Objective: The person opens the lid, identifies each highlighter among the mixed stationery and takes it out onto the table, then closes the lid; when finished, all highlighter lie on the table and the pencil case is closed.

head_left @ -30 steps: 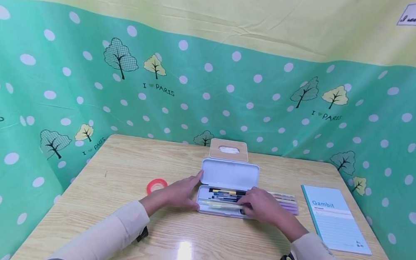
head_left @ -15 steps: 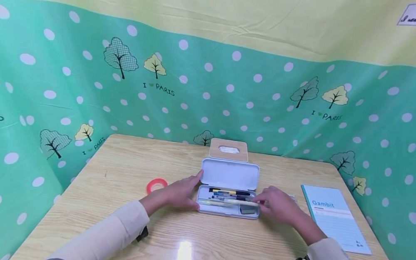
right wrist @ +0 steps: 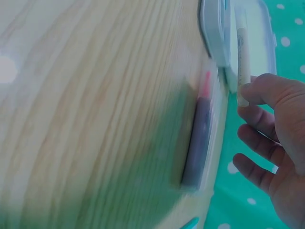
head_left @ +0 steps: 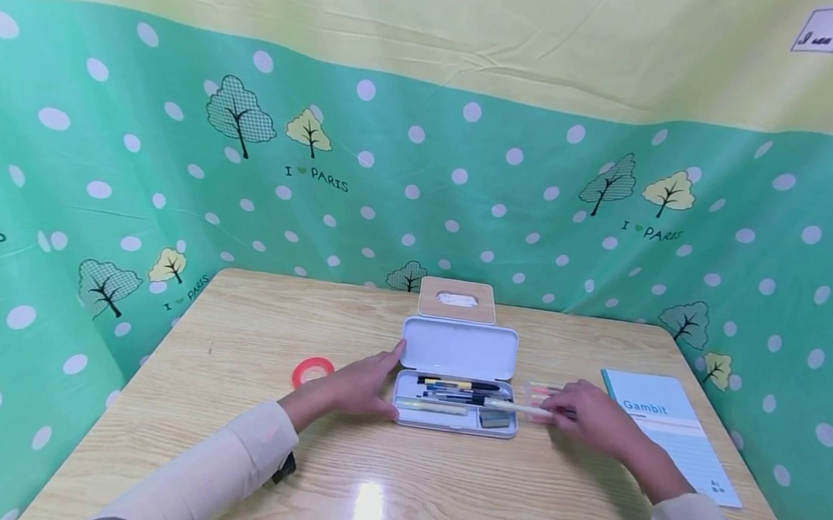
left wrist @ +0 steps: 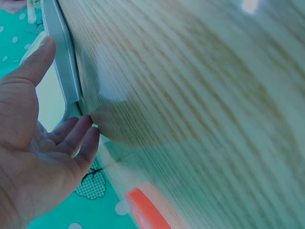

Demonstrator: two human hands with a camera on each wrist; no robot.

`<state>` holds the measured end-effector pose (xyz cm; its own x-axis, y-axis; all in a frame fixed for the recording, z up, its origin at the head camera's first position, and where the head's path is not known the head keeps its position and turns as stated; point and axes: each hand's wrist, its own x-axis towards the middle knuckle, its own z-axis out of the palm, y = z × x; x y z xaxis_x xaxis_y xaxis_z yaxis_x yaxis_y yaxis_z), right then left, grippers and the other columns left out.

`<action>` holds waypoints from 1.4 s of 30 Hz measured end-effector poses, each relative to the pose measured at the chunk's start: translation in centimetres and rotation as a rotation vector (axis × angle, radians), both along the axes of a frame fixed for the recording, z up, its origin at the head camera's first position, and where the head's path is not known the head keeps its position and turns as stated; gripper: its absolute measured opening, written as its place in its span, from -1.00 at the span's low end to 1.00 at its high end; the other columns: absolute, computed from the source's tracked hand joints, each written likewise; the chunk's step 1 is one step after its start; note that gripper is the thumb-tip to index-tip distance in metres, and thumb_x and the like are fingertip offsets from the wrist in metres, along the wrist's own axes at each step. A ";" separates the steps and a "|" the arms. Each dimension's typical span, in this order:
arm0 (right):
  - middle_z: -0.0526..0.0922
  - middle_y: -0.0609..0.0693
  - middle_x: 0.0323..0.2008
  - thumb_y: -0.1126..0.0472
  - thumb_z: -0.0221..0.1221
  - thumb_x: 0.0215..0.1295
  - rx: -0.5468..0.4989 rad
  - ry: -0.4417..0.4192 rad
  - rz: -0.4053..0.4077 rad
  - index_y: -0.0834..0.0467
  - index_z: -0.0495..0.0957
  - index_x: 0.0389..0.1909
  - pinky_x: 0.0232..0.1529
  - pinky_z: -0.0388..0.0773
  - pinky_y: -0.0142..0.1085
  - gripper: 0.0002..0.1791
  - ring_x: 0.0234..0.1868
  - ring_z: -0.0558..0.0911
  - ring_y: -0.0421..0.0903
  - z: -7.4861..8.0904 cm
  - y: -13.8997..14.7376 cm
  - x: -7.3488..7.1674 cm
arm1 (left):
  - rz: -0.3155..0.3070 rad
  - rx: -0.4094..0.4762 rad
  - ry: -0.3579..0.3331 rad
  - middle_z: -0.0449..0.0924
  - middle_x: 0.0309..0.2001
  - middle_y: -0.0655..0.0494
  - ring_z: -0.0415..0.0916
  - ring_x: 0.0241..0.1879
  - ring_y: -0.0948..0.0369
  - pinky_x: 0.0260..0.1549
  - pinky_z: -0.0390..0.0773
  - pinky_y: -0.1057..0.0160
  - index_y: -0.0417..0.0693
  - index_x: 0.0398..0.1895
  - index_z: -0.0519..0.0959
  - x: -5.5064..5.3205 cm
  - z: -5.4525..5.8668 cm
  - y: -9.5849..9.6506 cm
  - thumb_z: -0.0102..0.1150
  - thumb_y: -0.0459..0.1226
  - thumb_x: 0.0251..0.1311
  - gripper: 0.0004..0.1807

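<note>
A white pencil case [head_left: 459,349] lies with its lid raised in the head view. Several pens [head_left: 457,387], a pale highlighter [head_left: 434,408] and a grey eraser [head_left: 495,419] are inside. My left hand [head_left: 363,385] is at the case's left end, fingers extended and thumb apart, also seen in the left wrist view. To the right of the case, my right hand [head_left: 591,417] pinches a pale-barrelled marker [right wrist: 243,62] between thumb and index finger. The marker's far end overlaps the case. Under this hand lies a clear box of pens [right wrist: 198,138], partly hidden in the head view.
A red roll of tape [head_left: 313,371] lies left of the case. Behind the case stands a wood-topped tissue box [head_left: 458,300]. A light blue notebook [head_left: 670,439] lies at the right of the wooden table [head_left: 260,320]. A patterned cloth hangs behind.
My right hand has moved right from over the pencil case to above the clear pen box, carrying the pale marker. The eraser has come into view. My left hand has stayed put.
</note>
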<state>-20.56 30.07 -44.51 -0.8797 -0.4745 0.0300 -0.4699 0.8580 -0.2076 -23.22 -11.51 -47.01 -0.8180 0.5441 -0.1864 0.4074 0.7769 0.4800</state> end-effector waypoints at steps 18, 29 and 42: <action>0.77 -0.11 -0.22 0.22 0.39 0.23 0.004 0.006 -0.042 -0.04 0.80 -0.13 -0.09 0.68 -0.02 -0.79 -0.17 0.68 -0.08 -0.6 3.9 1.7 | 0.005 0.016 -0.010 -0.06 0.66 -0.07 0.02 0.61 -0.02 0.56 0.19 0.01 0.02 0.67 -0.37 0.0 0.0 0.1 0.45 0.16 0.09 0.37; 0.75 -0.20 -0.26 0.20 0.40 0.21 0.035 -0.009 -0.067 -0.06 0.80 -0.14 -0.18 0.65 -0.16 -0.79 -0.23 0.63 -0.18 -1.2 5.5 2.0 | 0.006 0.009 -0.014 -0.07 0.66 -0.05 0.01 0.62 0.00 0.56 0.20 0.02 0.04 0.67 -0.39 -0.1 -0.3 0.0 0.44 0.17 0.10 0.38; 0.67 -0.20 -0.35 0.21 0.41 0.19 0.072 -0.091 -0.154 0.01 0.75 -0.23 -0.21 0.65 -0.17 -0.87 -0.30 0.53 -0.22 -1.3 5.5 1.6 | 0.007 0.012 -0.010 -0.13 0.67 -0.01 -0.04 0.63 0.00 0.57 0.16 0.01 0.05 0.67 -0.38 0.1 -0.1 -0.1 0.43 0.17 0.11 0.36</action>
